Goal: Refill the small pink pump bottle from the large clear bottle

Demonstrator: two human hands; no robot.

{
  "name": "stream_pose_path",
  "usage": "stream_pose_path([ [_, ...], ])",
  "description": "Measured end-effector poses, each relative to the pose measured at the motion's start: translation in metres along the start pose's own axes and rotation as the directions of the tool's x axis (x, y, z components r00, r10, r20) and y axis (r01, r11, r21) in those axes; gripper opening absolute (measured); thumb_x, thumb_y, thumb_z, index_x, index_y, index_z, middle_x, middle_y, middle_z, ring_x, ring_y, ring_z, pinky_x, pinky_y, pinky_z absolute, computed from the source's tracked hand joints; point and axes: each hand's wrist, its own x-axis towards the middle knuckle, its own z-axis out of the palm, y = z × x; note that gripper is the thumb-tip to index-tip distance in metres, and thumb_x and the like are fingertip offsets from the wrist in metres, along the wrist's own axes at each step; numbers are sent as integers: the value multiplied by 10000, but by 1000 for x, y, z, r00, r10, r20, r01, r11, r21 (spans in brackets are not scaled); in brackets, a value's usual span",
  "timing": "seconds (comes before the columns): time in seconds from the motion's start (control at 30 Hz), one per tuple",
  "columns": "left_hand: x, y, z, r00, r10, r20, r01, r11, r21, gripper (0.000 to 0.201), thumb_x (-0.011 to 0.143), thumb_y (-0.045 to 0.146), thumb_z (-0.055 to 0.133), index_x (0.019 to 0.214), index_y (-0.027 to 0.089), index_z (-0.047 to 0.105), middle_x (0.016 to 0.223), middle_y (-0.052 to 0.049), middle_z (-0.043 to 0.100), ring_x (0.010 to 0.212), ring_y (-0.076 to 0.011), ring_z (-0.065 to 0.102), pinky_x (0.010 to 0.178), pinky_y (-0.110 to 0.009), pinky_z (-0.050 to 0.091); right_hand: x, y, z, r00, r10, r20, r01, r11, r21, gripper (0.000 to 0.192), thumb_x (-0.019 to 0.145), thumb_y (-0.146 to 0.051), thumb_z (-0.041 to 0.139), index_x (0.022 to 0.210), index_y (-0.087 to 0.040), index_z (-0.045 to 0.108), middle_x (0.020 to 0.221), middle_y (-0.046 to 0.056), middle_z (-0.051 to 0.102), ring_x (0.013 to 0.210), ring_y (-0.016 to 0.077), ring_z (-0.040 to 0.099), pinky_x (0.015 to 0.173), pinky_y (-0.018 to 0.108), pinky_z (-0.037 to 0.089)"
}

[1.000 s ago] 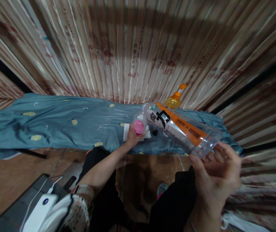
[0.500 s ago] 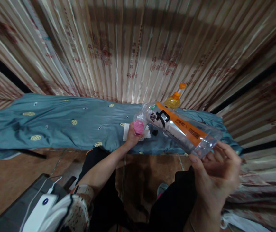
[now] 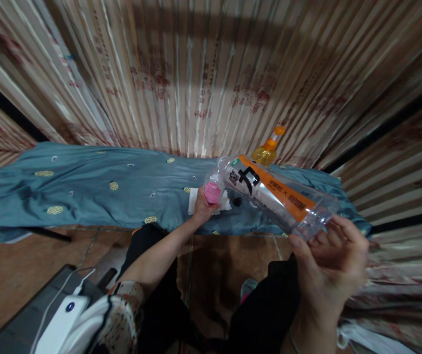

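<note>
My right hand (image 3: pixel 329 260) grips the base of a large clear plastic bottle (image 3: pixel 270 191) with an orange and white label. The bottle is tilted, its neck pointing down to the left. At its mouth is a small clear bottle (image 3: pixel 213 189) with a pink label, and my left hand (image 3: pixel 203 209) is closed around it. Whether the two mouths touch I cannot tell. Under the small bottle lies a white tissue (image 3: pixel 193 202), partly covered by my hand. A small black cap-like thing (image 3: pixel 237 201) rests just right of the tissue.
A yellow pump bottle (image 3: pixel 264 155) with an orange top stands behind the large bottle. The narrow surface wears a blue-green patterned cloth (image 3: pixel 93 191), with a pleated curtain (image 3: pixel 196 73) behind it. At lower left, a white power bank (image 3: pixel 63 317) with a cable sits by a dark surface.
</note>
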Motion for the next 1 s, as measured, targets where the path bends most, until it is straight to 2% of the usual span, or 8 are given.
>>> stream_pose_path([
  [0.27, 0, 1, 0, 1000, -6, 5, 6, 1000, 20, 834, 492, 109, 939, 1211, 227, 532, 1206, -74, 667, 1181, -328, 667, 1104, -526, 525, 1, 1, 1, 1000, -2, 3, 2, 999, 34, 707, 629, -211, 1018, 1234, -226, 651, 1268, 107, 746, 1089, 259, 740, 996, 444, 560],
  [0.43, -1, 5, 0, 1000, -29, 2, 29, 1000, 4, 838, 497, 101, 935, 1215, 233, 523, 1192, -59, 667, 1154, -312, 673, 1090, -507, 533, 0, 1, 1, 1000, -4, 4, 4, 1000, -4, 705, 640, -247, 1014, 1238, -228, 643, 1255, 106, 744, 1098, 281, 736, 991, 477, 567],
  [1.0, -1, 3, -2, 1000, -14, 17, 14, 1000, 18, 833, 499, 134, 954, 1214, 231, 538, 1195, -61, 666, 1164, -312, 666, 1086, -498, 533, 0, 2, 2, 1000, -8, -2, 8, 999, 36, 710, 623, -184, 1015, 1240, -224, 666, 1240, 93, 760, 1060, 247, 739, 915, 388, 561],
])
